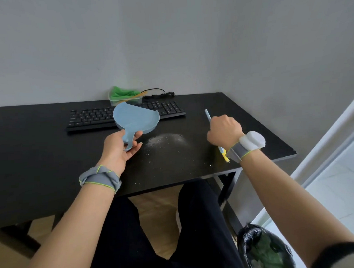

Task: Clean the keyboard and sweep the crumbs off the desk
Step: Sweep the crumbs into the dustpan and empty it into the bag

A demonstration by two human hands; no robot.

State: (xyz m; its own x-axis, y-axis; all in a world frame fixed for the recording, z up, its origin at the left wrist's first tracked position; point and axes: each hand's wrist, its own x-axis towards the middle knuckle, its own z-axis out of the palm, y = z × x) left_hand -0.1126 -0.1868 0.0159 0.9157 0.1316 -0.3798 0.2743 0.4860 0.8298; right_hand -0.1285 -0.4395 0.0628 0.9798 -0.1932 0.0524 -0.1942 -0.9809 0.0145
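Note:
A pile of white crumbs lies on the black desk, with stray bits scattered toward the front edge. My left hand holds the handle of a light blue dustpan, which is raised and tilted in front of the black keyboard. My right hand grips a small brush with a blue handle; its yellow bristles touch the desk to the right of the crumbs.
A clear container with a green cloth stands behind the keyboard, beside a coiled black cable. A bin lined with a black bag sits on the floor at the lower right. My legs are under the desk.

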